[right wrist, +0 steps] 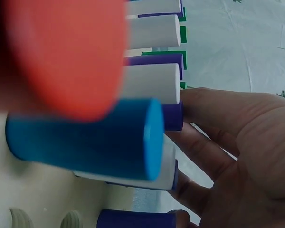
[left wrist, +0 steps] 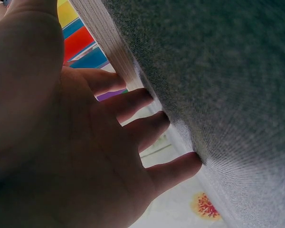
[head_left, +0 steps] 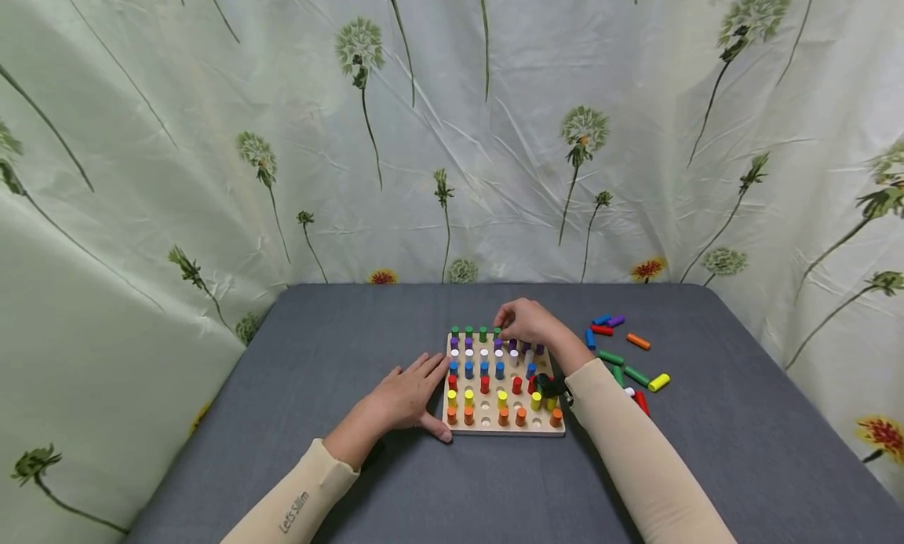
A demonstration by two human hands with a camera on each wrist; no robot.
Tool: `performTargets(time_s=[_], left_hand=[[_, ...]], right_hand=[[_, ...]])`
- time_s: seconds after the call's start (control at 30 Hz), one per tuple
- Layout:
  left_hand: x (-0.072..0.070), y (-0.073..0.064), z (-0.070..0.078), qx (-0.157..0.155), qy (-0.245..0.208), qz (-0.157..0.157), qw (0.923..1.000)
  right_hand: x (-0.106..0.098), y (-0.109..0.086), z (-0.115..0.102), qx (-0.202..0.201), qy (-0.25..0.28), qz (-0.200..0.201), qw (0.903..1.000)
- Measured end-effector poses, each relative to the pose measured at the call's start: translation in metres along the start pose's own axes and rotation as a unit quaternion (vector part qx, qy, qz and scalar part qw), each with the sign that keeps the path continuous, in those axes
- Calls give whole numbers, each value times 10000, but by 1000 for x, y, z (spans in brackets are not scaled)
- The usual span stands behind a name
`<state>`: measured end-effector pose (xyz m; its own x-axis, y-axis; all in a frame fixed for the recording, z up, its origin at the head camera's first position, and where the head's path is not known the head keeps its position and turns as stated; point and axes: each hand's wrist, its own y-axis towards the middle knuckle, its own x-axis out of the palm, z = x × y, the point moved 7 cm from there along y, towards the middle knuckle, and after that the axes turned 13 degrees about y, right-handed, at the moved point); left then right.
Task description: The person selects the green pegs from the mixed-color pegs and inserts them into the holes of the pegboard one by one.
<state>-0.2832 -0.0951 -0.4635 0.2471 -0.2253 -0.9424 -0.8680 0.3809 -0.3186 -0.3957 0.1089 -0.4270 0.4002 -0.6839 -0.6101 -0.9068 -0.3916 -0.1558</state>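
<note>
A wooden pegboard [head_left: 486, 429] holds rows of coloured pegs: green at the back, then purple, white, blue, red, yellow and orange in front. My left hand [head_left: 408, 395] lies at its left side, fingers spread over the edge and thumb at the front corner. In the left wrist view that hand [left wrist: 99, 137] has fairly straight fingers by the board's side. At the back row, my right hand [head_left: 530, 323] pinches a green peg [head_left: 497, 332]. The right wrist view has this hand [right wrist: 247, 142] behind white and purple pegs, which hide most of the green one.
Loose pegs lie on the grey table [head_left: 339, 332] right of the board, among them an orange peg [head_left: 639, 341], a yellow peg [head_left: 659, 382] and several green ones. A patterned cloth [head_left: 508, 175] hangs behind the table. Some board holes are bare, such as a front-row hole [head_left: 485, 421].
</note>
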Motion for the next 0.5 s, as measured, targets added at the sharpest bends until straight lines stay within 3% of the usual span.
performTargets(time_s=[0.33,0.5], left_hand=[[3,2,0,-11,5,2,10000],[2,2,-1,-3,-30,13,10000]], right_hand=[[-4,-4,0,4,211,16,9998],[-14,-9,-7,-257,354,230,9988]])
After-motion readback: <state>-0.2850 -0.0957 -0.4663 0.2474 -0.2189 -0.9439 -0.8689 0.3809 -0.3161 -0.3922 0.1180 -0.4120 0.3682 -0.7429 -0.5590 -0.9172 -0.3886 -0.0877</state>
